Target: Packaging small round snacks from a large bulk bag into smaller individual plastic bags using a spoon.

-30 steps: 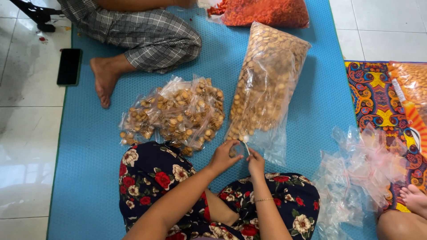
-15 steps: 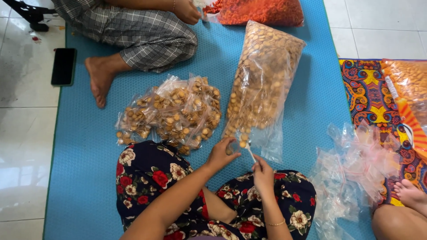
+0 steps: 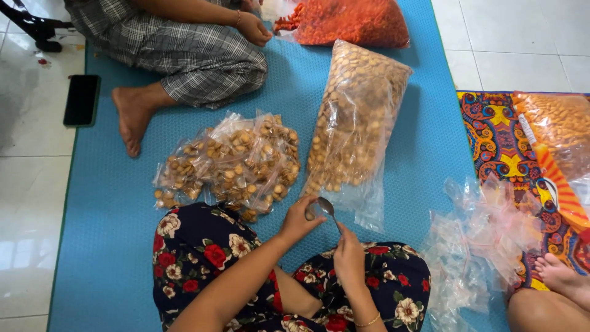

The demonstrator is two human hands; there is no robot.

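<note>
A person in a dark floral dress is sitting on a blue mat (image 3: 123, 203) in the lower middle of the frame, working with both hands just in front of the knees. The left hand (image 3: 299, 219) is curling around a small clear bag (image 3: 312, 210), fingers bent and closed on it so that the pouch is sitting between thumb and fingertips. The right hand (image 3: 349, 255) is gripping the handle of a metal spoon (image 3: 326, 208), fingers pinched shut on it, with the bowl of the spoon hanging right at the little bag, at the mouth of a large clear sack of round tan crackers (image 3: 356, 117). That sack is lying at a slant up the centre of the frame, its open end pointing down toward the hands.

Just left of the sack, a heap of small filled packets (image 3: 230, 163) is resting on the mat, touching the floral dress at its lower edge. A loose pile of empty clear bags (image 3: 485, 240) is lying at lower right. At the top, a bag of orange-red snacks (image 3: 353, 21) is sitting beside another person in checked trousers (image 3: 184, 52), whose hand (image 3: 253, 27) is resting near it. A black phone (image 3: 80, 100) is lying on the tiled floor at upper left. A patterned cloth (image 3: 498, 135) is covering the right edge, where a third person's foot (image 3: 559, 273) is showing.
</note>
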